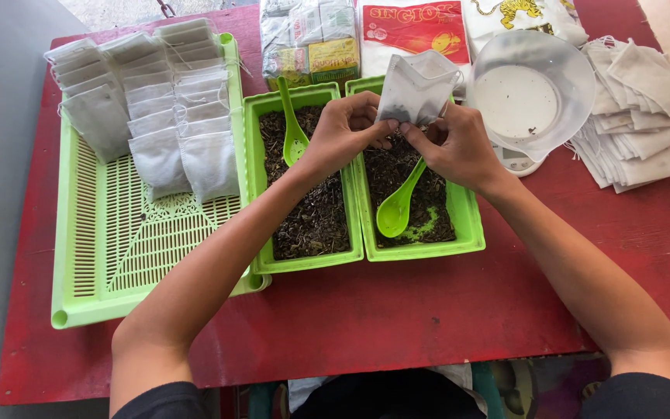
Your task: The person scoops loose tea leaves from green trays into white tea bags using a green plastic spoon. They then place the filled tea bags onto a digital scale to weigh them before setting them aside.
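The small white filter bag (416,87) is held up above the far end of the right green tub (471,225), its mouth open and turned away from the person, its long axis running roughly upright and leaning a little to the right; a dark fill shows through its lower part. Both hands pinch it at its bottom edge: the left hand (344,132) grips the lower left corner with thumb and fingers closed on the fabric; the right hand (459,147) grips the lower right corner in the same narrow pinch; the bag stands just beyond the fingertips, about equally near to each hand.

Below lie two green tubs of dark loose leaf, side by side and touching; the left green tub (259,194) has a green spoon (293,132) resting in it; a second green spoon (398,206) lies in the right one. To the left a pale green slatted tray (87,233) carries rows of filled bags (149,101). To the right a clear plastic bowl (533,89) sits on a scale; beyond it lies a heap of empty bags (637,109). At the far edge of the red table (397,310) lie a yellow and green pack (312,46), a red and white pack (416,31), and a white pack with a yellow figure (525,15).
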